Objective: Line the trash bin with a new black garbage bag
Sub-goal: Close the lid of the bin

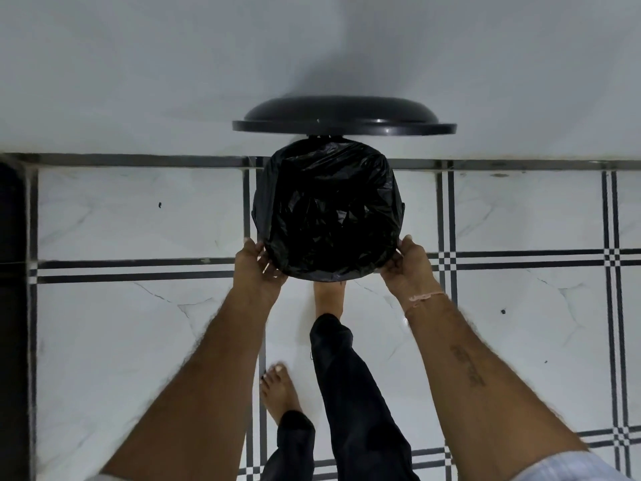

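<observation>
A round trash bin stands on the tiled floor against the wall, its black lid (341, 114) raised upright. A black garbage bag (326, 210) lines the bin and is folded over the rim all around, hiding the bin's body. My left hand (258, 263) grips the bag's folded edge at the near left of the rim. My right hand (407, 263) grips it at the near right. One bare foot (329, 296) is at the bin's base, its toes hidden under the bag.
A white wall rises behind the bin. The floor is white tile with black stripe borders (138, 269). A dark object (12, 272) runs along the left edge. My other foot (279, 390) stands farther back.
</observation>
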`<state>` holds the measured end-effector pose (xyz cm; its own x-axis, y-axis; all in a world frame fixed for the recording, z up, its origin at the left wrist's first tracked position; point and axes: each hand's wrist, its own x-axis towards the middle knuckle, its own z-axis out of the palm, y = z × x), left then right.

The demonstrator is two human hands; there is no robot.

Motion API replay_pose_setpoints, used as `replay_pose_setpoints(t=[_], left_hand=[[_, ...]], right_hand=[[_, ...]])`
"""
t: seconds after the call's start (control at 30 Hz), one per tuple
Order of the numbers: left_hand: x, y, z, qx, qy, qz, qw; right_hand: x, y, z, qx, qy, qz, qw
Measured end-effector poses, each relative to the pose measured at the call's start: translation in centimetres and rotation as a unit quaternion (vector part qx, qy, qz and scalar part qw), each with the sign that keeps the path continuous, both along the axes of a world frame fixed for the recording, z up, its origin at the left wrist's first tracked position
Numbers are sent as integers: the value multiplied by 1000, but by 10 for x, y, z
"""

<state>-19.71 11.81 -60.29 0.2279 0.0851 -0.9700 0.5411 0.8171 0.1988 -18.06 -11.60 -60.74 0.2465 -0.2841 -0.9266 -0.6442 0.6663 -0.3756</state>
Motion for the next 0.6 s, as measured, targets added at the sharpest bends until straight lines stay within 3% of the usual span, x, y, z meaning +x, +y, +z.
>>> replay_pose_setpoints(t=[0.13,0.2,0.3,0.43,0.6], left_hand=[[12,2,33,108,14,-136,985],[23,4,56,179,-13,-153,972],[47,6,93,229,-74,-142,960],[83,12,138,239,-173,-148,944],[107,4,158,238,-231,-313,890]], right_hand=[[8,3,34,-91,7,116,989],[21,9,58,-158,-29,150,976],[50,14,92,-176,-119,126,969],[92,16,136,-240,-201,150,938],[116,13,154,-282,-219,333,873]])
